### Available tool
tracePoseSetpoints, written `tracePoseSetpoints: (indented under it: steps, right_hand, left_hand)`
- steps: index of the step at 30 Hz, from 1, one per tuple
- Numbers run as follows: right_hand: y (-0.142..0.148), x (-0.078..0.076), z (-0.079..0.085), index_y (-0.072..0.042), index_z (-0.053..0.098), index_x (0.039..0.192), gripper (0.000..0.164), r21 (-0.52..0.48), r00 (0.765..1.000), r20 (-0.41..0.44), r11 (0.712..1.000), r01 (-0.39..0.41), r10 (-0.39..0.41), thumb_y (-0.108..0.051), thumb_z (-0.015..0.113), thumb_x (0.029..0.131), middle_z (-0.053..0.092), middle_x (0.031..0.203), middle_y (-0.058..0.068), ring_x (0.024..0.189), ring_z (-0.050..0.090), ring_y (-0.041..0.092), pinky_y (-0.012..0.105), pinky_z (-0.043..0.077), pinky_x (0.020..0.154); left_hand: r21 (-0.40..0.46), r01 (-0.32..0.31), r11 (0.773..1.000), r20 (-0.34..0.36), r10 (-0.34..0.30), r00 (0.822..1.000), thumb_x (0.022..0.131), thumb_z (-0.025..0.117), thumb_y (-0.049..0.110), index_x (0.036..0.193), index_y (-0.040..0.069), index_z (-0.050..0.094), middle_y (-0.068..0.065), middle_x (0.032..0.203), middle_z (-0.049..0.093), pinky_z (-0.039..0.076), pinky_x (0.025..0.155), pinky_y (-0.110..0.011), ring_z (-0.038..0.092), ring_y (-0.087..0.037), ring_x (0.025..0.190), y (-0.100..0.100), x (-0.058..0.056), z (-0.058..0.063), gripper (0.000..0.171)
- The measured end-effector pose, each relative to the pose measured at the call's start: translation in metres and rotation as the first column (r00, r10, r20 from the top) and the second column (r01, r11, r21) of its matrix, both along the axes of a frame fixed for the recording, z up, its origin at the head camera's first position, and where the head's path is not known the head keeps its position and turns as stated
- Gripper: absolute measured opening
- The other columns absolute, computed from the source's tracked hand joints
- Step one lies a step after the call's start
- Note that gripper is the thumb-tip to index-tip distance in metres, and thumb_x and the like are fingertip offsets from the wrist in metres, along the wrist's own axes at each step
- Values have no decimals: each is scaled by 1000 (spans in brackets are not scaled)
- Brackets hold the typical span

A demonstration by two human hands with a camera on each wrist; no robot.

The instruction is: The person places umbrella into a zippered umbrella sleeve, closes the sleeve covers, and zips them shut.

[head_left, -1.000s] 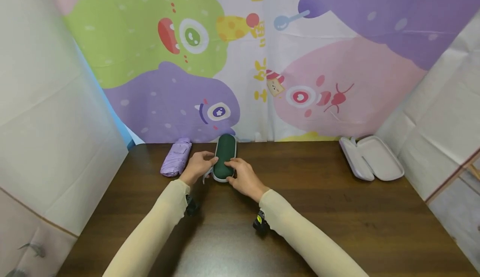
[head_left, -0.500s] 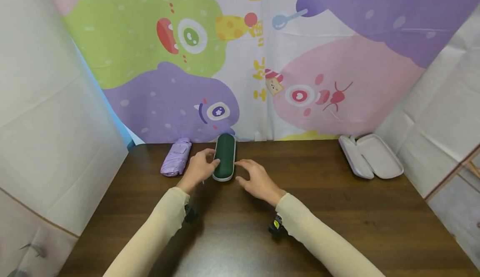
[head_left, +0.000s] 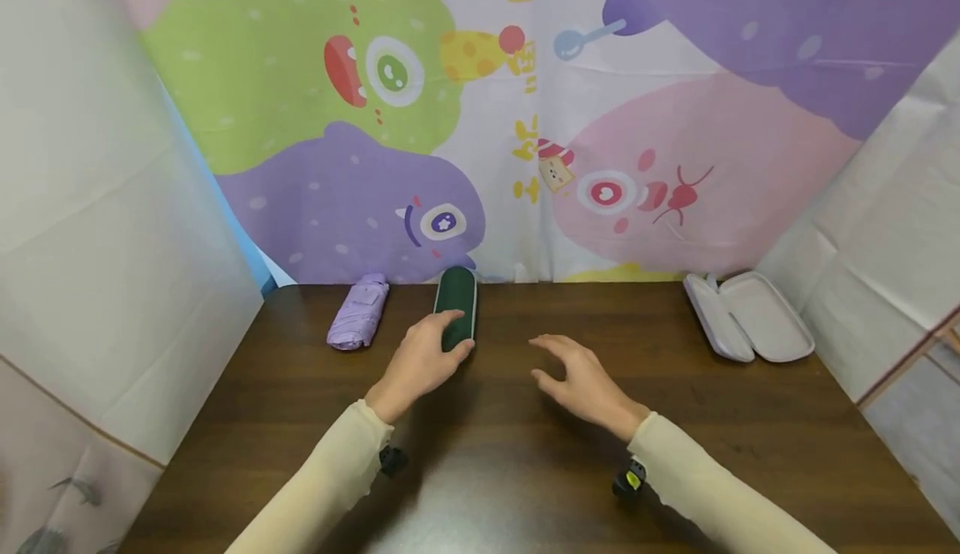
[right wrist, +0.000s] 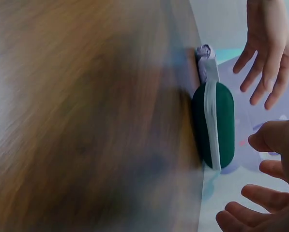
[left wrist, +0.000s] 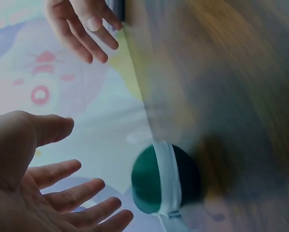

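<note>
A dark green oblong zip case (head_left: 455, 296) with a pale zip band lies closed on the table near the back wall. My left hand (head_left: 424, 361) overlaps its near end in the head view; in the left wrist view the fingers are spread, apart from the case (left wrist: 148, 179). To the right, my right hand (head_left: 588, 383) hovers over the table, fingers loosely extended and holding nothing. The right wrist view shows the whole side of the case (right wrist: 224, 123), with both hands off it.
A folded purple umbrella (head_left: 358, 312) lies left of the case. At the back right, a pale case (head_left: 765, 316) lies opened out. A cartoon-printed cloth (head_left: 517, 121) hangs behind the dark wooden table (head_left: 495, 471).
Both hands have come away from the green case. The right hand has moved right and toward me, the left hand slightly toward me. The green case stays in place.
</note>
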State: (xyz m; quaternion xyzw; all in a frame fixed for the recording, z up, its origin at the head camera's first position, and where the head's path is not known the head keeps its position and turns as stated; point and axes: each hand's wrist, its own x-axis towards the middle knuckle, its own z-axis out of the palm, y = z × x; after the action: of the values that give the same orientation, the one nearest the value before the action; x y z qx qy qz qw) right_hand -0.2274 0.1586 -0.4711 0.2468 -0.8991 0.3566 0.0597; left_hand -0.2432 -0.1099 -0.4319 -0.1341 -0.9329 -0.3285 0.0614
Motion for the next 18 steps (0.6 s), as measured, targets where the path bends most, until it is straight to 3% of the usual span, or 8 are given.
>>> tracePoseSetpoints:
  steps: [10,15,18]
  right_hand:
    - [44,6,6,-4,61,139,50,51,991,-118,996,71,-64,-20,76,94,56,146,24,133,56,43,60,49,104]
    - [68,0,12,-1,61,138,50,44,978,-176,991,124,-115,-19,76,93,57,143,26,130,57,46,62,48,103]
    - [81,-3,16,1,59,140,54,45,970,-189,985,167,-156,-21,76,94,57,143,27,131,55,46,63,47,104]
  left_hand:
    - [-96,66,993,-118,-78,990,88,75,49,145,12,59,-12,144,61,49,107,-52,58,-31,134,20,27,-2,70]
    - [-181,101,978,-173,-133,976,86,70,62,147,16,57,-12,145,60,51,103,-54,57,-31,134,35,39,-11,77]
    - [-221,126,967,-170,-166,971,85,66,69,149,17,55,-12,146,59,49,105,-57,55,-35,136,43,45,-16,82]
